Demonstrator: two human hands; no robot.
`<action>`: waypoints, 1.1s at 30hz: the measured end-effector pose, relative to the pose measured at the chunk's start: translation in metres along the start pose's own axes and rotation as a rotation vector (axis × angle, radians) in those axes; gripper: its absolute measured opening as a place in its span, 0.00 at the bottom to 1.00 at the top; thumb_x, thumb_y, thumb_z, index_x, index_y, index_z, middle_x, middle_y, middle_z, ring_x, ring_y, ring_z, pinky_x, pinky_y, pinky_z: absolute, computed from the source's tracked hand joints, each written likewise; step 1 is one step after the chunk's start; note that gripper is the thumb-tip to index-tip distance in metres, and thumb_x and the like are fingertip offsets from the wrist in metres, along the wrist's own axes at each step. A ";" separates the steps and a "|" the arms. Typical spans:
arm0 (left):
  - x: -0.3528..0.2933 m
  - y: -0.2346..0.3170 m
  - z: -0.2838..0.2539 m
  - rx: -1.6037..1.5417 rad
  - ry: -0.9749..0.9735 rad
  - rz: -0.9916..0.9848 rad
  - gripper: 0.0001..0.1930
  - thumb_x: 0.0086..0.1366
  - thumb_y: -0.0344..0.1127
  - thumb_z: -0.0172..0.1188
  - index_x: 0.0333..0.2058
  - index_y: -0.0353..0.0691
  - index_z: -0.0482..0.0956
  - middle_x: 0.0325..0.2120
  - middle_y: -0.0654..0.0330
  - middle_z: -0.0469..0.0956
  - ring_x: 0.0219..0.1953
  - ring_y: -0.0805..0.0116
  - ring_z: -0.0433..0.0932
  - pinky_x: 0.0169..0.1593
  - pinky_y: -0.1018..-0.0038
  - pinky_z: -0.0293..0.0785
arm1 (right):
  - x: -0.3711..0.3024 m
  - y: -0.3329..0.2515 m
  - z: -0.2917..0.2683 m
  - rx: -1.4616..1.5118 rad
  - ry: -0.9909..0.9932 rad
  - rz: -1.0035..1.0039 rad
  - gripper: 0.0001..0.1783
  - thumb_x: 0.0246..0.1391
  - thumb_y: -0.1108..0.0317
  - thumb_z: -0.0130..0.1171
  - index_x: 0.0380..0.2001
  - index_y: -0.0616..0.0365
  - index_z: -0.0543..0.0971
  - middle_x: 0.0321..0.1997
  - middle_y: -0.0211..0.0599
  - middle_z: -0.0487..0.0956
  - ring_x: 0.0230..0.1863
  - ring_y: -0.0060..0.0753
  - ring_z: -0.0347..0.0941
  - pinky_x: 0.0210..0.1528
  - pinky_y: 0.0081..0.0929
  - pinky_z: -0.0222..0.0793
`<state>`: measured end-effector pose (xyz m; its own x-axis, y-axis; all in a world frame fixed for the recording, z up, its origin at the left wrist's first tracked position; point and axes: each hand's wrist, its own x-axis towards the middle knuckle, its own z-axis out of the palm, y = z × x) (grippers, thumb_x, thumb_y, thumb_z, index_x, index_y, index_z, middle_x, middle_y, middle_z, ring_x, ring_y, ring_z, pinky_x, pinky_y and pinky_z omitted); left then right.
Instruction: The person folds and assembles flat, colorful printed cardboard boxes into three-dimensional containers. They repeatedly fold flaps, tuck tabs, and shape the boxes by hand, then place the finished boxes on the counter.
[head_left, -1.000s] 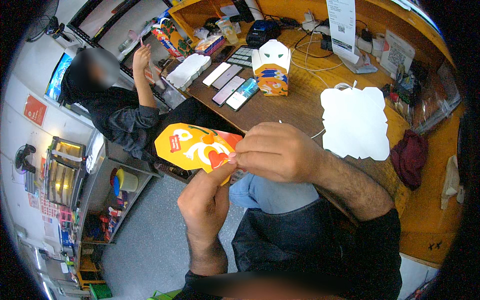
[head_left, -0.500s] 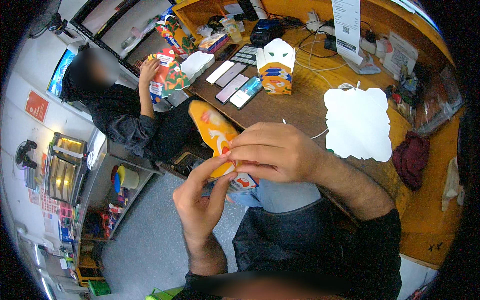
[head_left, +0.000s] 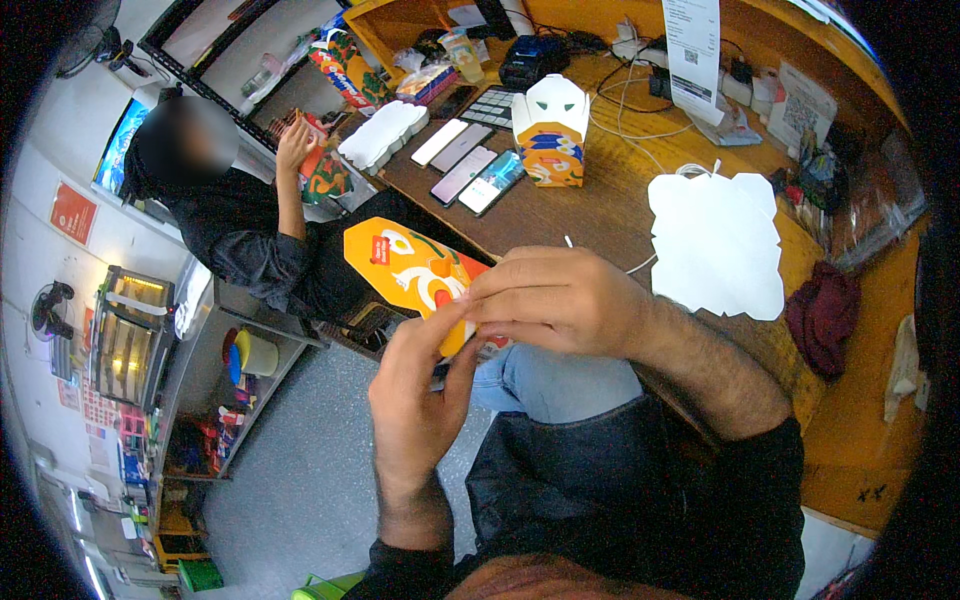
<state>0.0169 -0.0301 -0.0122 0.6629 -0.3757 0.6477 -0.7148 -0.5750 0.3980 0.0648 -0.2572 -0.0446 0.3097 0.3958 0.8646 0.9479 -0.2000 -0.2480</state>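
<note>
Yellow carton (head_left: 422, 268) turned, red printed label (head_left: 380, 250) showing

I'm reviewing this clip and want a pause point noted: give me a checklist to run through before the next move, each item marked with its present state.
1. Both hands on the carton: ok; the left hand and right hand both hold the orange carton.
2. Carton edge between the hands lined up: cannot tell; the hands cover it.
3. Standing carton upright on the wooden desk: ok.
4. Desk free of loose items: not ok; four phones lie on it.
5. Co-worker's hand apart from the person's own: ok.
</note>
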 end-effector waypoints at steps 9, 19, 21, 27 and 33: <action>0.002 -0.006 -0.008 -0.011 -0.068 0.045 0.24 0.63 0.17 0.73 0.58 0.36 0.83 0.50 0.50 0.88 0.50 0.58 0.90 0.54 0.67 0.86 | 0.002 -0.001 -0.007 0.086 -0.084 0.145 0.13 0.58 0.66 0.75 0.43 0.58 0.86 0.49 0.40 0.86 0.50 0.47 0.84 0.54 0.41 0.81; -0.007 -0.022 -0.002 -0.688 0.026 -0.280 0.33 0.67 0.13 0.68 0.67 0.34 0.64 0.62 0.44 0.77 0.65 0.58 0.80 0.65 0.63 0.82 | 0.009 -0.001 -0.016 0.079 -0.003 0.173 0.15 0.62 0.61 0.74 0.49 0.54 0.88 0.50 0.38 0.88 0.55 0.46 0.84 0.59 0.44 0.79; -0.005 -0.017 0.001 -0.749 0.028 -0.289 0.34 0.66 0.13 0.68 0.67 0.35 0.63 0.60 0.44 0.79 0.63 0.59 0.82 0.64 0.64 0.83 | 0.009 -0.003 -0.014 0.110 -0.001 0.190 0.15 0.60 0.64 0.76 0.49 0.55 0.90 0.50 0.40 0.89 0.52 0.45 0.85 0.55 0.42 0.81; 0.000 -0.006 0.008 -0.722 0.034 -0.357 0.36 0.67 0.14 0.68 0.69 0.37 0.61 0.57 0.44 0.83 0.58 0.59 0.86 0.60 0.66 0.86 | 0.006 -0.006 -0.010 0.146 -0.045 0.257 0.17 0.59 0.67 0.77 0.51 0.56 0.88 0.50 0.42 0.89 0.49 0.45 0.88 0.51 0.39 0.84; -0.004 -0.008 0.009 -0.589 0.020 -0.353 0.27 0.69 0.15 0.67 0.64 0.33 0.70 0.49 0.48 0.88 0.53 0.65 0.88 0.56 0.71 0.84 | 0.002 -0.007 0.000 -0.055 -0.024 0.128 0.16 0.61 0.68 0.73 0.51 0.57 0.86 0.50 0.40 0.89 0.49 0.45 0.88 0.51 0.38 0.87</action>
<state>0.0223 -0.0303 -0.0241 0.8784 -0.2213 0.4236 -0.4622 -0.1676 0.8708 0.0592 -0.2554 -0.0408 0.4301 0.3854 0.8164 0.8953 -0.2987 -0.3306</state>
